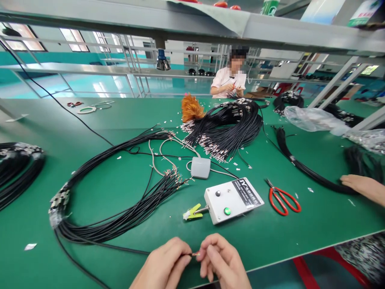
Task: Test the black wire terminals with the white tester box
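My left hand (167,263) pinches a thin black cable (132,251) close to its stripped end, where short coloured wires (195,254) stick out. The wire tips meet the fingertips of my right hand (221,259), whose fingers are loosely curled and apart; no firm grip on the wires shows. The cable runs left to a looped bundle of black cables (87,237) with metal connectors (60,198). Just beyond my hands is a white control box (230,200) with a lit green button and a yellow-green clip (194,212) on its shaft.
Red-handled scissors (282,196) lie right of the box, a grey block (200,167) behind it. A large cable heap (228,124) sits farther back. Another person's hand (363,188) rests by a cable bundle (315,174) at right. A co-worker (230,80) sits opposite, below an overhead shelf (120,22).
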Tool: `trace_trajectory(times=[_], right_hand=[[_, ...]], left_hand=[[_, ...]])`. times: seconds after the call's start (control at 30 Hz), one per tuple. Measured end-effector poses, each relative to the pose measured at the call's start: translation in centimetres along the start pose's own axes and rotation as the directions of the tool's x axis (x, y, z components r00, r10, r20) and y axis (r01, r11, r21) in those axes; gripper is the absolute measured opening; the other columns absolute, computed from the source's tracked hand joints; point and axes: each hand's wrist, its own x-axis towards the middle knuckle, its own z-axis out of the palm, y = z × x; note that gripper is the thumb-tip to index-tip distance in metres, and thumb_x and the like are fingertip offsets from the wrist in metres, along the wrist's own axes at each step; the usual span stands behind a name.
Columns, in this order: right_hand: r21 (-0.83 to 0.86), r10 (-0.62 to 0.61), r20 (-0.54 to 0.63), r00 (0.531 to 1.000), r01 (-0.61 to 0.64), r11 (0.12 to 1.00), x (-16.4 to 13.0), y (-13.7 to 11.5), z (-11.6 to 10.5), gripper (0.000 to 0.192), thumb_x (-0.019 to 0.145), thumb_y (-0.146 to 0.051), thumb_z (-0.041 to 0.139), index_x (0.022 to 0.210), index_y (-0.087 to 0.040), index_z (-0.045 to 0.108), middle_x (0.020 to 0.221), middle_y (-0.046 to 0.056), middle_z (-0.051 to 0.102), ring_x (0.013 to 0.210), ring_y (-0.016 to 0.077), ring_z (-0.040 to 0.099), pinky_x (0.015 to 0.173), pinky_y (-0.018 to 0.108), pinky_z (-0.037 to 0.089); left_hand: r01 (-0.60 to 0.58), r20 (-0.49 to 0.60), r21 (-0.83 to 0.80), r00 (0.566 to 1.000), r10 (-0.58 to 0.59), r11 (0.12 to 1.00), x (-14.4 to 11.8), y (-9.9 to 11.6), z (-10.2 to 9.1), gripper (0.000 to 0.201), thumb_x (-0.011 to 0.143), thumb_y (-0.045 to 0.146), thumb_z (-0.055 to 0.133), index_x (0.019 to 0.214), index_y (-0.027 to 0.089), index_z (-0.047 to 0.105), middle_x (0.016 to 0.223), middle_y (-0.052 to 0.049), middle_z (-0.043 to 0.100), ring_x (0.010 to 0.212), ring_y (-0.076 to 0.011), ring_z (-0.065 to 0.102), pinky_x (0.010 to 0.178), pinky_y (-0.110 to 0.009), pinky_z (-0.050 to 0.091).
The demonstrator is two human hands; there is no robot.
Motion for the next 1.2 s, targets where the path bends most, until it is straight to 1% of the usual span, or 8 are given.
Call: trace_trajectory(times=[0.07,0.13,0.37,0.5,0.7,0.9,1.07,1.2], right_hand=[[0.118,0.090,0.046,0.995,-0.095,0.988,0.4,-0.1,0.3,0.038,0.080,-0.052,0.074,0.087,-0.016,0.065,0.072,0.004,0.069,0.050,0.0086,0.061,0.043,0.016,0.036],[0.149,0.117,0.080,0.990,-0.128,0.981,0.6,-0.3,0.4,0.039,0.078,-0.052,0.076,0.087,-0.015,0.065,0.070,0.002,0.068,0.049,0.0078,0.060,0.043,0.016,0.034],[-0.021,-0.028,0.027,0.999,0.028,0.999,0.5,-2.1,0.6,0.036,0.085,-0.052,0.068,0.084,-0.016,0.069,0.072,0.004,0.068,0.056,0.0097,0.058,0.051,0.020,0.035],[-0.033,-0.015,0.040,0.999,0.016,0.999,0.5,-2.0,0.7,0.035,0.085,-0.052,0.068,0.086,-0.016,0.070,0.075,0.005,0.069,0.058,0.0109,0.057,0.052,0.021,0.034],[0.007,-0.031,0.084,0.996,0.031,1.000,0.9,-1.4,1.5,0.034,0.086,-0.050,0.067,0.103,-0.020,0.071,0.081,0.003,0.066,0.059,0.0103,0.057,0.054,0.022,0.038],[-0.053,-0.021,0.139,0.990,0.029,0.998,1.2,-2.5,2.2,0.030,0.083,-0.046,0.071,0.100,-0.020,0.070,0.082,0.001,0.063,0.063,0.0098,0.056,0.060,0.023,0.042],[-0.066,-0.046,0.153,0.987,0.056,0.996,1.3,-3.0,2.7,0.027,0.082,-0.045,0.072,0.082,-0.018,0.065,0.076,-0.001,0.059,0.063,0.0096,0.053,0.064,0.023,0.045],[-0.059,-0.039,0.089,0.995,0.044,0.997,1.0,-2.6,2.2,0.029,0.084,-0.046,0.070,0.093,-0.019,0.065,0.075,-0.001,0.059,0.061,0.0079,0.052,0.061,0.021,0.041]], left_hand=[[0.006,-0.038,0.007,0.999,-0.006,1.000,0.0,0.1,0.1,0.017,0.099,0.020,0.043,0.091,0.024,0.058,0.078,-0.001,0.068,0.069,-0.0147,0.066,0.063,-0.020,0.052],[-0.004,-0.072,0.014,0.997,0.005,1.000,0.0,0.1,0.2,0.016,0.098,0.020,0.046,0.091,0.024,0.059,0.078,-0.001,0.069,0.068,-0.0145,0.066,0.062,-0.020,0.052],[-0.001,-0.118,-0.024,0.993,-0.002,1.000,0.2,0.8,0.2,0.023,0.099,0.019,0.040,0.088,0.024,0.060,0.078,-0.004,0.065,0.071,-0.0170,0.064,0.067,-0.023,0.052],[0.068,-0.130,-0.063,0.989,-0.076,0.996,0.0,0.7,0.4,0.025,0.100,0.024,0.038,0.085,0.024,0.059,0.071,-0.002,0.062,0.063,-0.0160,0.060,0.060,-0.022,0.049],[0.123,-0.098,-0.151,0.985,-0.139,0.981,-0.5,0.3,0.7,0.027,0.101,0.028,0.037,0.084,0.023,0.057,0.067,0.002,0.057,0.058,-0.0134,0.055,0.059,-0.021,0.046],[0.138,-0.087,-0.228,0.983,-0.162,0.964,-0.5,0.1,0.5,0.028,0.101,0.029,0.039,0.080,0.022,0.056,0.064,0.004,0.054,0.058,-0.0121,0.053,0.058,-0.020,0.044],[0.152,-0.091,-0.227,0.980,-0.176,0.962,-0.4,0.3,0.3,0.028,0.100,0.028,0.041,0.077,0.022,0.056,0.064,0.003,0.054,0.058,-0.0121,0.053,0.058,-0.019,0.044],[0.108,-0.127,-0.182,0.983,-0.132,0.977,-0.3,0.6,0.3,0.022,0.098,0.024,0.046,0.081,0.022,0.060,0.067,0.003,0.060,0.058,-0.0121,0.057,0.057,-0.018,0.046]])
